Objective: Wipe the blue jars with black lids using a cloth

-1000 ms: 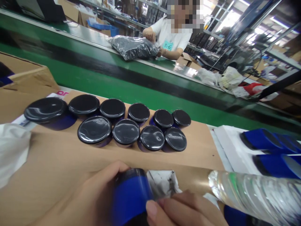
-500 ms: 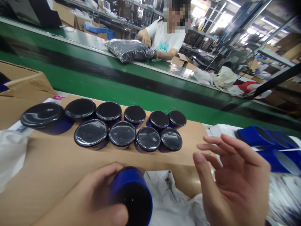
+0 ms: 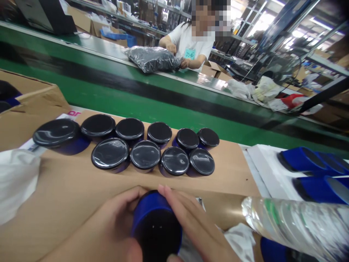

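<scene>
A short blue cylinder (image 3: 148, 206) with a dark end facing me is held low at the front, between both hands. My left hand (image 3: 109, 222) is wrapped round its left side, thumb at the near end. My right hand (image 3: 196, 222) lies along its right side, fingers together and touching it. Beyond the hands stand two rows of similar blue cylinders with glossy black tops (image 3: 145, 154) on brown cardboard (image 3: 81, 196). Beneath the held cylinder and right hand is a crumpled white cloth (image 3: 241, 238), mostly covered.
A roll wrapped in clear plastic (image 3: 294, 222) lies at right, beside a white foam tray (image 3: 261, 160) of blue cylinders (image 3: 302, 159). On the left are a cardboard box (image 3: 35, 102) and white wrapping (image 3: 17, 182). Across the green conveyor (image 3: 109, 92), a person (image 3: 188, 43) handles a grey plastic-wrapped bundle (image 3: 152, 59).
My right hand has moved left from an open pose in the air onto the cylinder's right side. My left hand still holds the cylinder. The view has shifted slightly.
</scene>
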`<control>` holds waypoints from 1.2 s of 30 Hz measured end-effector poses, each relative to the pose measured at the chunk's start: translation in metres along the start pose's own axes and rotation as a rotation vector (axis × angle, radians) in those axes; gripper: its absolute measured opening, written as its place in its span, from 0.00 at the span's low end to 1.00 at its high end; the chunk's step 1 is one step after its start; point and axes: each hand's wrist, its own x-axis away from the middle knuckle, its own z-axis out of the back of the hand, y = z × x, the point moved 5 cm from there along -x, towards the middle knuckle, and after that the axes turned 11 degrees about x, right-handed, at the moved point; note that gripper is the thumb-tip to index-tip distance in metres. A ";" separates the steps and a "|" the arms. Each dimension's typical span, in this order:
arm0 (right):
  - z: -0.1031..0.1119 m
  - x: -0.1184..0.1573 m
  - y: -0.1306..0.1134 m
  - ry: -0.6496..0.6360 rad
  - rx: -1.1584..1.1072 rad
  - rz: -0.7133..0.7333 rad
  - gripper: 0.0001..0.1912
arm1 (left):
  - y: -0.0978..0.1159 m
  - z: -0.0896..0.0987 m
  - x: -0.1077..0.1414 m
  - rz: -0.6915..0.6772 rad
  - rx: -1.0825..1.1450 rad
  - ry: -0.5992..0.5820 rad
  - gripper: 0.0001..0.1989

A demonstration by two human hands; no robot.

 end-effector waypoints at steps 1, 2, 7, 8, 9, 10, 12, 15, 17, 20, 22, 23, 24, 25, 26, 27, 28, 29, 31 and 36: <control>0.002 0.000 0.001 -0.004 -0.011 0.007 0.35 | 0.003 -0.005 0.002 -0.010 0.018 -0.043 0.20; 0.004 -0.001 0.002 0.000 -0.024 0.005 0.35 | 0.006 -0.008 0.005 -0.033 0.020 -0.094 0.20; 0.010 -0.002 0.001 0.072 -0.063 -0.039 0.37 | -0.009 -0.002 0.016 -0.177 -0.124 -0.180 0.34; 0.010 -0.002 0.001 0.084 -0.060 -0.046 0.39 | -0.012 0.002 0.015 -0.190 -0.137 -0.151 0.38; 0.010 -0.002 0.001 0.096 -0.055 -0.050 0.41 | -0.012 0.004 0.014 -0.204 -0.142 -0.126 0.41; 0.010 -0.002 0.000 0.109 -0.052 -0.051 0.43 | -0.008 0.005 0.012 -0.212 -0.151 -0.121 0.42; 0.010 -0.002 -0.001 0.149 -0.039 -0.061 0.43 | 0.003 0.001 0.008 -0.159 -0.207 -0.215 0.37; 0.012 0.000 0.000 0.238 -0.017 -0.141 0.33 | 0.010 -0.007 0.009 0.060 -0.366 -0.448 0.25; 0.018 0.001 0.002 0.291 0.015 -0.206 0.25 | 0.011 0.000 0.008 -0.013 -0.248 -0.324 0.26; 0.034 0.000 0.001 0.353 0.183 -0.149 0.16 | -0.009 0.010 0.009 -0.119 -0.079 -0.201 0.33; 0.044 0.000 -0.001 0.422 0.263 -0.101 0.10 | -0.023 0.015 0.011 -0.130 -0.070 -0.167 0.36; 0.048 0.001 0.000 0.471 0.258 -0.122 0.09 | -0.026 0.017 0.012 -0.131 -0.081 -0.145 0.37; 0.051 0.002 0.002 0.516 0.226 -0.167 0.10 | -0.027 0.019 0.013 -0.131 -0.091 -0.128 0.38; 0.051 0.003 0.004 0.540 0.187 -0.221 0.13 | -0.027 0.021 0.013 -0.128 -0.099 -0.111 0.39; 0.049 0.004 0.006 0.546 0.158 -0.262 0.15 | -0.026 0.022 0.013 -0.122 -0.102 -0.109 0.40; 0.045 0.004 0.006 0.529 0.133 -0.263 0.17 | -0.025 0.023 0.013 -0.108 -0.101 -0.120 0.40; 0.040 0.003 0.005 0.485 0.107 -0.237 0.19 | -0.025 0.024 0.012 -0.089 -0.091 -0.132 0.40; 0.034 0.002 0.004 0.412 0.079 -0.208 0.20 | -0.026 0.025 0.012 -0.072 -0.077 -0.136 0.41; 0.022 0.001 0.004 0.258 0.020 -0.185 0.25 | -0.031 0.028 0.012 -0.043 -0.048 -0.126 0.43; 0.020 -0.001 0.002 0.114 -0.018 -0.145 0.37 | -0.026 0.025 0.019 -0.215 -0.073 -0.108 0.39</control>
